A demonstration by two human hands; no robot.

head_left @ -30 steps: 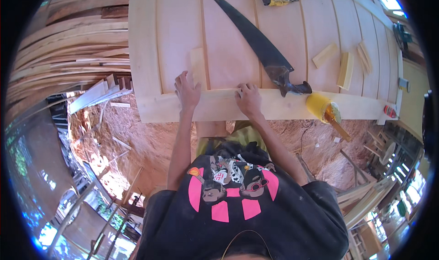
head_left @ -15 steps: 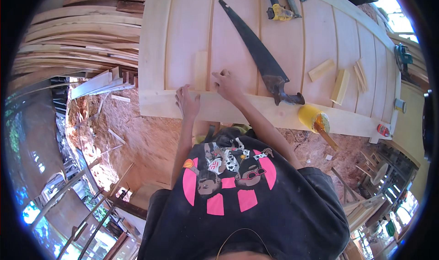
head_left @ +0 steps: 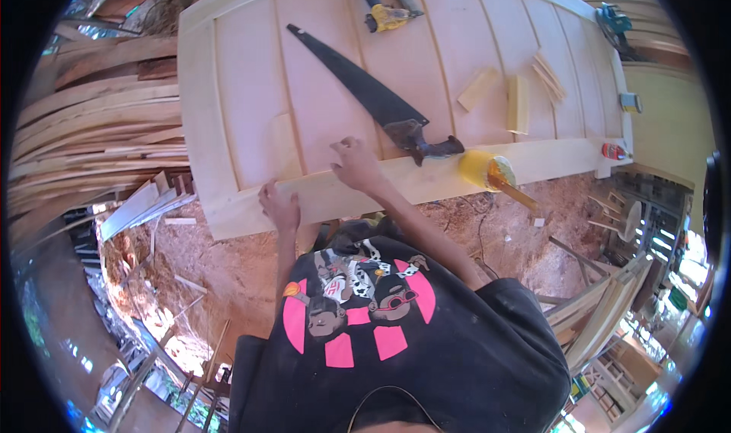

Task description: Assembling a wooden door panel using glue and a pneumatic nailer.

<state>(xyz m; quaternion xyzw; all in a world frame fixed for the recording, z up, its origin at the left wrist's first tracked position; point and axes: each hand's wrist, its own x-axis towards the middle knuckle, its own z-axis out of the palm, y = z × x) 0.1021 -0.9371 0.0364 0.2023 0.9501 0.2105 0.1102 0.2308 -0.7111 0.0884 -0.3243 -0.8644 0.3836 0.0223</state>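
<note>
While planks pile beside the surface, the left hand rests unclenched; the right hand curls, grip unclear.

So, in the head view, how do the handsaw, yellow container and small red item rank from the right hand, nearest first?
From the right hand:
1. Handsaw: just beyond it, reaching to its right.
2. Yellow container: to the right.
3. Small red item: far right.

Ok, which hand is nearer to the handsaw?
Right. The right hand is just left of the handsaw's handle, on the near side of its blade; the left hand is farther left, at the wooden panel's near edge.
</note>
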